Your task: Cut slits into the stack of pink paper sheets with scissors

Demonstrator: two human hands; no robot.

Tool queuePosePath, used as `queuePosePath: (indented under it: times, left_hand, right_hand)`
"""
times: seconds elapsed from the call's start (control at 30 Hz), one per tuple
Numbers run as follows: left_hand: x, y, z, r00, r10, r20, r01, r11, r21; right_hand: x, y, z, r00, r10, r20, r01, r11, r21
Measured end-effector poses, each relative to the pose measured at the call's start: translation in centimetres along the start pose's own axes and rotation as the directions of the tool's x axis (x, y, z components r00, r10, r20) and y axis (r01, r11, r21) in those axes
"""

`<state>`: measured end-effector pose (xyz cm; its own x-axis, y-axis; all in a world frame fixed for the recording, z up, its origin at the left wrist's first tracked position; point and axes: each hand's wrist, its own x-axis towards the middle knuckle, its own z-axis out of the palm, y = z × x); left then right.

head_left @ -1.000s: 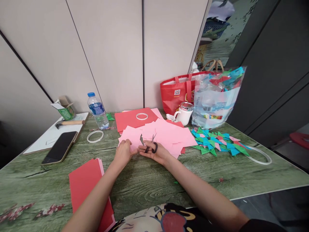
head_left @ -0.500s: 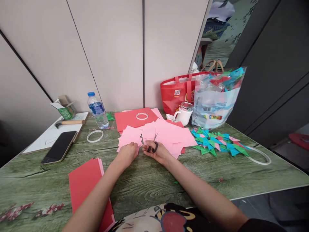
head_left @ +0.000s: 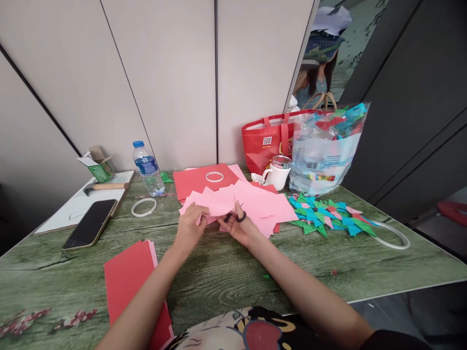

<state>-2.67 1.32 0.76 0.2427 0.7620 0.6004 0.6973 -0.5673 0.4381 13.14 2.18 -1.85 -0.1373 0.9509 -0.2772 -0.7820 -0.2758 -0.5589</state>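
My left hand (head_left: 190, 226) pinches the near edge of a sheet of pink paper (head_left: 215, 200), which bends up above the pile. Close beside it, my right hand (head_left: 239, 229) has its fingers through the black handles of a pair of scissors (head_left: 241, 217). Its thumb and fingertips also reach the edge of the held sheet. Most of the blades cannot be made out against the paper. Beneath and to the right spreads a pile of pink paper (head_left: 270, 206) in overlapping pieces.
Red paper (head_left: 193, 182) with a tape roll (head_left: 214, 176) lies behind. At right are folded paper pieces (head_left: 324, 214), a mug (head_left: 279, 174), a red bag (head_left: 260, 146) and a plastic bag (head_left: 324, 160). At left are a bottle (head_left: 149, 170), phone (head_left: 90, 223), hammer (head_left: 107, 186) and red sheets (head_left: 127, 282).
My left hand has turned and lifted slightly, and the pink sheet now curves up between my hands. The scissors have tipped lower in my right hand. A person has appeared in the background at upper right.
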Motion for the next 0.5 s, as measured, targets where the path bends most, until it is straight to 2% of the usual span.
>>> queuePosePath:
  times: [0.1,0.17,0.23,0.3,0.33,0.4,0.43,0.5]
  left_hand:
    - [0.0,0.5,-0.2,0.997,0.08,0.009,-0.079,0.996,-0.042]
    - [0.0,0.8,-0.4,0.996,0.059,-0.064,-0.063,0.996,-0.067]
    - [0.1,1.0,-0.6,0.981,-0.042,-0.192,0.015,0.991,-0.136]
    - [0.3,1.1,-0.5,0.943,-0.206,-0.261,0.119,0.942,-0.314]
    - [0.4,1.1,-0.4,0.928,-0.291,-0.233,0.169,0.885,-0.433]
    - [0.5,1.0,0.1,0.924,-0.381,-0.029,0.276,0.718,-0.639]
    - [0.5,1.0,0.3,0.924,-0.368,0.106,0.335,0.645,-0.686]
    - [0.2,1.3,0.8,0.914,-0.274,0.301,0.406,0.58,-0.706]
  right_hand:
    - [0.4,-0.7,-0.2,0.996,-0.051,-0.077,0.055,0.997,0.056]
    - [0.6,-0.9,-0.5,0.994,-0.045,-0.096,0.05,0.998,0.045]
    - [0.6,-0.9,-0.6,0.993,-0.038,-0.108,0.042,0.999,0.035]
    - [0.4,-0.6,-0.5,0.994,-0.04,-0.103,0.043,0.999,0.026]
    - [0.3,-0.5,-0.4,0.994,-0.046,-0.096,0.048,0.999,0.023]
    - [0.0,-0.2,-0.1,0.994,-0.068,-0.084,0.07,0.997,0.013]
    - [-0.1,-0.1,0.0,0.993,-0.084,-0.079,0.085,0.996,0.007]
    - [-0.4,0.1,0.2,0.989,-0.127,-0.073,0.126,0.992,-0.011]
